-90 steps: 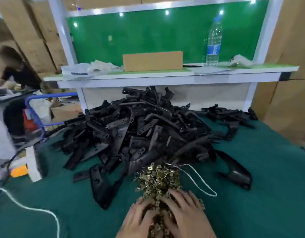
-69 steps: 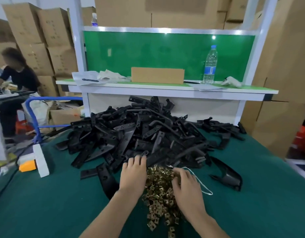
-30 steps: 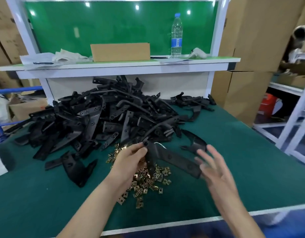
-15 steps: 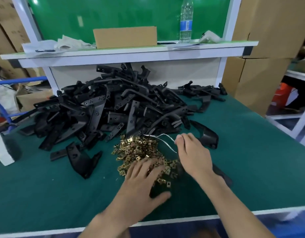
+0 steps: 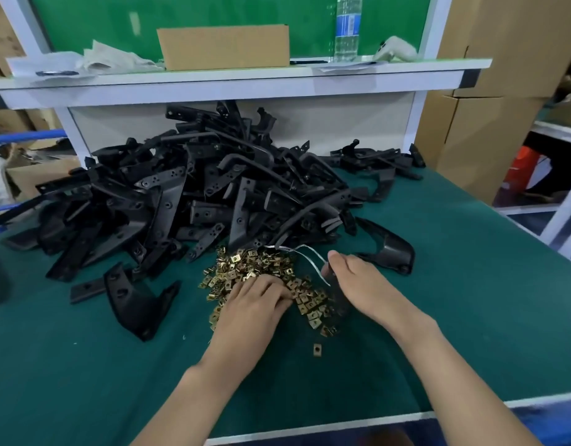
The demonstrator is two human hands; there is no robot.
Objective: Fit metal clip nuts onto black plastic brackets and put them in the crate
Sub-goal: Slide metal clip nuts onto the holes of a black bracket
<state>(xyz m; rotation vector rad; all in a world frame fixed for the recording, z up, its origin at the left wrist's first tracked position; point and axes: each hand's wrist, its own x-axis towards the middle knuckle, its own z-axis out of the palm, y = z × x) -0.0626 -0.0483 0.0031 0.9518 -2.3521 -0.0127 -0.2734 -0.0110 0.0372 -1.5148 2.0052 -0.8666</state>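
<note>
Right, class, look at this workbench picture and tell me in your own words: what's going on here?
A person is working at a green table. Their left hand rests on a pile of brass-coloured clip nuts; whether it has picked one up cannot be seen. Their right hand holds one black bracket beside that pile. A big heap of brackets lies behind. No crate is in view.

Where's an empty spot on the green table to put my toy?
Bare mat right of the right hand, and near left, below the lone bracket. Crowded: bracket pile and clip nuts.
</note>
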